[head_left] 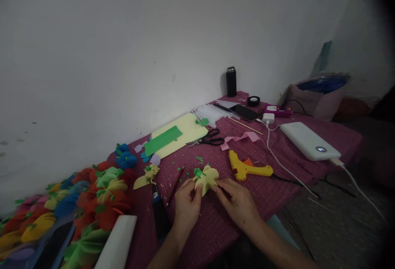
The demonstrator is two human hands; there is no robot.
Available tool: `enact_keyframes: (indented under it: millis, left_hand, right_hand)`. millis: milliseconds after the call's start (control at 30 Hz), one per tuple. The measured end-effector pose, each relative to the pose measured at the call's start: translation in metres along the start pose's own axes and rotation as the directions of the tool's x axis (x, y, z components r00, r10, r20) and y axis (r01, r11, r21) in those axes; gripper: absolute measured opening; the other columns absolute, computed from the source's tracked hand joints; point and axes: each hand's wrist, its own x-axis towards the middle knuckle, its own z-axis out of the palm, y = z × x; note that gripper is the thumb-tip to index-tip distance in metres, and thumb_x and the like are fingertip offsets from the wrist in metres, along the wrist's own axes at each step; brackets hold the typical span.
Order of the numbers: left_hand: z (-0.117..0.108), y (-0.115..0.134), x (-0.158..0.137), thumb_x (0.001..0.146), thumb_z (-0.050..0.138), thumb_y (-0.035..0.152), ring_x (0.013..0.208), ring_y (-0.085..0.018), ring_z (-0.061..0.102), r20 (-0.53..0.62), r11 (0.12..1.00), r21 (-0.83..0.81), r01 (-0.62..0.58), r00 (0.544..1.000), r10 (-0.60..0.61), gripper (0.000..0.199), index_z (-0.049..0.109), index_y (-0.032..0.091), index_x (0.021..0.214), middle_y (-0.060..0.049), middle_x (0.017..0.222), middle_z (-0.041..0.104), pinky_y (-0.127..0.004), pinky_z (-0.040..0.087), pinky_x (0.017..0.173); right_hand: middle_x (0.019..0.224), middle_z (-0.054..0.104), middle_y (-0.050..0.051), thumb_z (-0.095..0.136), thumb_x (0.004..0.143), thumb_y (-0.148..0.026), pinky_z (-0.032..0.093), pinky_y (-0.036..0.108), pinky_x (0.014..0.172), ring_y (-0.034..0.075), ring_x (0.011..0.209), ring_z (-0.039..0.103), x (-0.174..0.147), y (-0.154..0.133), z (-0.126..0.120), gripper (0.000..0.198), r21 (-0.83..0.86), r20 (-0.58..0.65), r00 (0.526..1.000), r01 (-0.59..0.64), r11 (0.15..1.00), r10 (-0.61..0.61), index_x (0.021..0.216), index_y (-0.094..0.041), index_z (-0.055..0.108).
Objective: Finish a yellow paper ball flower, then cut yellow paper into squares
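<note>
Between my two hands is a pale yellow paper flower (210, 175) with a bit of green at its centre. My left hand (187, 203) pinches its lower left petal between thumb and fingers. On the right side, my right hand (236, 201) grips a petal edge with its fingertips. A dark red pencil (175, 185) lies just left of my left hand. Beyond the flower, small green paper scraps (200, 159) are scattered on the cloth. A yellow glue gun (247, 168) rests on its side beyond my right hand.
Black scissors (210, 138) lie by yellow sheets (188, 127) and a green strip (163, 140). Finished paper flowers (108, 203) crowd the left side. A white power bank (310, 141) with cables, a phone (245, 112) and a black bottle (231, 82) stand or lie farther off.
</note>
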Motion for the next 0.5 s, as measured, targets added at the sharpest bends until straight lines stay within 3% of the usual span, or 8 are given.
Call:
enact_keyframes:
  millis: [233, 400, 500]
  left_hand:
    - [0.0011, -0.0008, -0.0007, 0.083, 0.047, 0.024, 0.069, -0.013, 0.053, -0.013, 1.0, 0.021, 0.001, 1.0, 0.0, 0.021, 0.055, 0.017, 0.065, -0.001, 0.07, 0.056, -0.023, 0.041, 0.066]
    - [0.0004, 0.0008, -0.0003, 0.083, 0.047, 0.024, 0.071, -0.014, 0.054, 0.003, 1.0, 0.002, 0.001, 1.0, -0.001, 0.02, 0.056, 0.016, 0.068, -0.002, 0.072, 0.058, -0.024, 0.042, 0.067]
    - [0.0016, 0.0004, -0.0016, 0.083, 0.048, 0.025, 0.077, -0.016, 0.057, -0.007, 0.999, -0.034, 0.018, 1.0, -0.018, 0.013, 0.058, 0.017, 0.081, -0.003, 0.081, 0.061, -0.026, 0.044, 0.072]
  right_hand:
    - [0.07, 0.062, 0.003, 0.044, 0.086, -0.025, 0.043, 0.025, 0.062, 0.014, 0.065, 0.058, -0.0005, -0.0038, 0.0029, 0.022, -0.178, 0.024, 1.0, 0.004, 0.984, 0.0, 0.078, -0.019, 0.063]
    - [0.067, 0.061, 0.001, 0.045, 0.086, -0.025, 0.042, 0.023, 0.06, 0.013, 0.062, 0.057, -0.0003, -0.0053, 0.0043, 0.021, -0.171, 0.029, 0.999, 0.031, 0.985, -0.026, 0.075, -0.02, 0.063]
    - [0.066, 0.06, 0.001, 0.045, 0.086, -0.026, 0.042, 0.023, 0.06, 0.013, 0.062, 0.057, 0.0015, -0.0058, 0.0033, 0.022, -0.151, 0.022, 1.0, 0.015, 0.988, -0.011, 0.074, -0.02, 0.062]
